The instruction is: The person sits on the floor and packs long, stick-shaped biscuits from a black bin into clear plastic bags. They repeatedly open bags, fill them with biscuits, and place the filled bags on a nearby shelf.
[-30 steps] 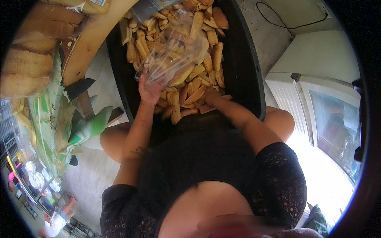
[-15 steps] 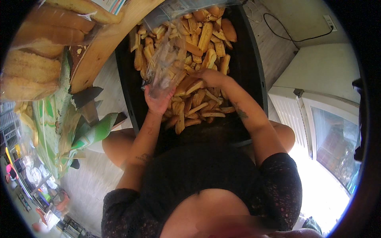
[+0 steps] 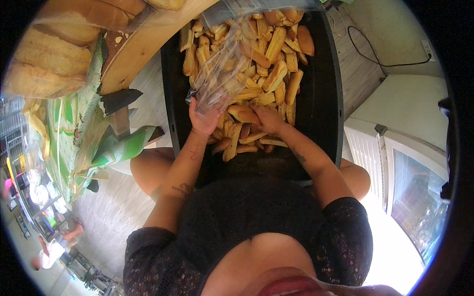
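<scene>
Two hands work over a black bin [image 3: 321, 108] of bread [image 3: 275, 76]: the left hand's [image 3: 205, 117] fingers hold the near end of a clear bag [image 3: 221, 64], which slants over the pieces, while the right hand's [image 3: 269, 120] fingers grasp a roll [image 3: 243, 114] in the bin, near the left hand. A light grip probably suits the crumbly roll, and a steady left hold should stop the thin bag from folding.

Glossy see-through plastic bag [image 3: 219, 74], matt plastic tub [image 3: 327, 98], rough bread pieces [image 3: 275, 44] (smoother crusts [image 3: 306, 40]), smooth wooden board [image 3: 136, 49]
</scene>
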### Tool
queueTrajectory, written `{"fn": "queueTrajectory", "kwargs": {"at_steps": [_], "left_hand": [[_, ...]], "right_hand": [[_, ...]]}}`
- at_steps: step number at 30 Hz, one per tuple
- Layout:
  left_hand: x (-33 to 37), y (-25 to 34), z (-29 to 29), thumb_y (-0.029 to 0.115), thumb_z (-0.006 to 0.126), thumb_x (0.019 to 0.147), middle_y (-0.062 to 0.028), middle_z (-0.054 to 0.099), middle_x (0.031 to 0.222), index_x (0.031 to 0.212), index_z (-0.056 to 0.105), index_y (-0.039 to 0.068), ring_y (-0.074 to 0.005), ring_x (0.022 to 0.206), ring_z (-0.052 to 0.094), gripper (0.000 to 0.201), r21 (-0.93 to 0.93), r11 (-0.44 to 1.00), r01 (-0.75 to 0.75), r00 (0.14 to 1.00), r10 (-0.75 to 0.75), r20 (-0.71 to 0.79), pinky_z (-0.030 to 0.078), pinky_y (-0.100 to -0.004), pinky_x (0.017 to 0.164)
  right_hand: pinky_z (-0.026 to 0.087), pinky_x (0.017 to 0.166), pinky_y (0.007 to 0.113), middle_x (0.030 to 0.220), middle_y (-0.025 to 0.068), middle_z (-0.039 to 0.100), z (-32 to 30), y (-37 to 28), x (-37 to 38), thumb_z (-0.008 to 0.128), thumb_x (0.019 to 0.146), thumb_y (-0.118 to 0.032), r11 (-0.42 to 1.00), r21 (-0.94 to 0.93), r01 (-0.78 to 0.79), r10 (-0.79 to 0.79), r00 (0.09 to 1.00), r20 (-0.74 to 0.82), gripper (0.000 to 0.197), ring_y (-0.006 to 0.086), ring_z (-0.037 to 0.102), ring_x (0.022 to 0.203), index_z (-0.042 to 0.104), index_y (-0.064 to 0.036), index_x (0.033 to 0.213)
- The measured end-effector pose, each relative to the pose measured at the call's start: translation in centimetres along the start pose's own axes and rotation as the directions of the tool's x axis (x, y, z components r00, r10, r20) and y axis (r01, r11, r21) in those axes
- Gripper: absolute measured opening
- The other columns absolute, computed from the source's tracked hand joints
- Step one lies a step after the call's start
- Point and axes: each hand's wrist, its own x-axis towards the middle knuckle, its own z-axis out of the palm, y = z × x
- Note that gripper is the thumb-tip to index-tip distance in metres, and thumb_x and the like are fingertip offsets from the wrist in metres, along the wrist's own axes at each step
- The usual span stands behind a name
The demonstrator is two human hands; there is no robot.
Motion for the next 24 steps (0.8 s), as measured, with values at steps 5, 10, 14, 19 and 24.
{"fn": "queueTrajectory", "kwargs": {"at_steps": [5,10,14,19,24], "left_hand": [[0.5,-0.4,-0.3,0.05,0.052,0.08,-0.0149,0.035,0.135,0.133,0.033,0.012,-0.0339,0.124,0.033,0.068,0.014,0.999,-0.045,0.999,0.045,0.013,0.023,-0.0504,0.104],[0.1,-0.7,-0.7,0.051,0.052,0.079,-0.0169,0.033,0.135,0.132,0.033,0.011,-0.0374,0.123,0.034,0.069,0.024,1.0,0.013,1.0,-0.013,0.012,0.023,-0.0524,0.103],[-0.3,-0.7,-0.5,0.052,0.051,0.079,-0.0174,0.034,0.135,0.132,0.033,0.011,-0.0393,0.122,0.034,0.07,0.095,0.995,0.041,0.999,-0.041,-0.011,0.024,-0.0521,0.102],[-0.3,-0.7,-0.5,0.054,0.051,0.079,-0.0172,0.034,0.135,0.134,0.031,0.012,-0.0397,0.121,0.035,0.072,0.137,0.99,0.032,0.999,-0.033,0.006,0.026,-0.0517,0.101],[-0.4,-0.6,-0.8,0.055,0.05,0.079,-0.0169,0.035,0.135,0.134,0.031,0.012,-0.0398,0.12,0.036,0.072,0.147,0.988,0.047,0.998,-0.041,-0.05,0.028,-0.0518,0.1]], "right_hand": [[0.038,0.089,0.041,0.11,0.0181,0.05,1.2,3.4,-0.1,0.061,0.068,-0.004,0.963,0.049,0.264,-0.267,0.961,0.077,0.051,0.0358,0.047,0.105,0.048,-0.0052,0.117],[0.04,0.088,0.042,0.111,0.0143,0.052,1.2,3.6,0.7,0.061,0.072,-0.014,0.96,0.239,0.147,-0.222,0.92,0.323,0.044,0.0324,0.048,0.106,0.052,-0.0084,0.114],[0.036,0.093,0.042,0.115,0.018,0.051,0.6,1.7,1.5,0.066,0.073,-0.032,0.956,0.206,0.209,-0.276,0.881,0.384,0.052,0.0329,0.047,0.11,0.05,-0.0069,0.116],[0.036,0.091,0.038,0.116,0.0186,0.049,1.4,0.2,1.1,0.064,0.075,-0.044,0.985,0.103,0.137,-0.171,0.789,0.59,0.059,0.0323,0.046,0.111,0.048,-0.0038,0.116],[0.036,0.091,0.038,0.115,0.0175,0.049,1.7,1.0,-1.3,0.068,0.073,-0.037,0.98,0.19,0.06,-0.169,0.753,0.636,0.054,0.0324,0.046,0.109,0.05,-0.0041,0.113]]}}
